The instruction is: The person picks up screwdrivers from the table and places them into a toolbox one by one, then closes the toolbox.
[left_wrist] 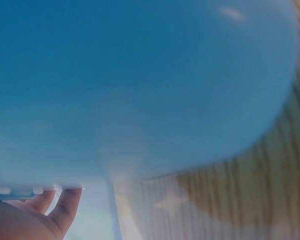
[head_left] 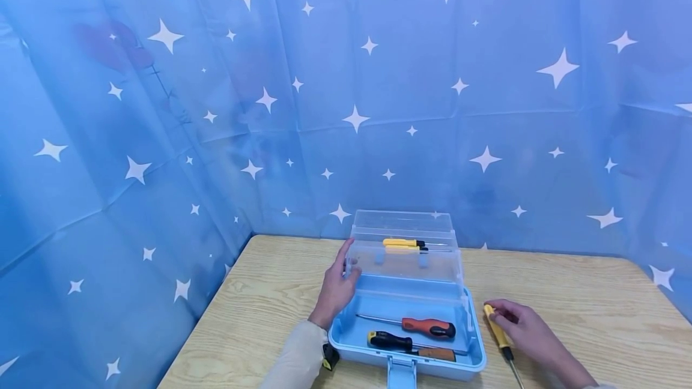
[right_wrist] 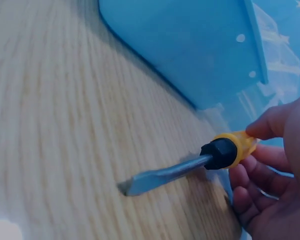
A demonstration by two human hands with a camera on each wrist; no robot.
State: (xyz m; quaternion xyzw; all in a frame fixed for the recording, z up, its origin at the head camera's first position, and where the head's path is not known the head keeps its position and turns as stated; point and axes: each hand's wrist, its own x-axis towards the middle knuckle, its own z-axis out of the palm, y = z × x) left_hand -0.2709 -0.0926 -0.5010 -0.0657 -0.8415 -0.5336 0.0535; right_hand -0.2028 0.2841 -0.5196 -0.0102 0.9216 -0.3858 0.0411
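A light-blue toolbox (head_left: 346, 350) stands on the table with its clear lid (head_left: 404, 219) raised. My left hand (head_left: 336, 287) holds the lid's left edge, thumb on the near side; the left wrist view shows little of its fingers (left_wrist: 67, 207). Just right of the box, my right hand (head_left: 527, 332) grips a flat-blade screwdriver (head_left: 498, 332) by its yellow handle. In the right wrist view its metal blade (right_wrist: 165, 175) points away from the fingers. Inside the box lie a red-and-black screwdriver (head_left: 427, 327), a black-and-yellow screwdriver (head_left: 390, 341) and a brown-handled tool (head_left: 437, 353).
Two yellow-handled screwdrivers (head_left: 401, 243) lie in the raised lid section. A black-and-yellow object (head_left: 330, 356), partly hidden by the left sleeve, sits beside the box. The wooden table (head_left: 259, 293) meets a blue star-patterned curtain (head_left: 335, 77) behind. A latch (head_left: 401, 372) hangs from the box's front.
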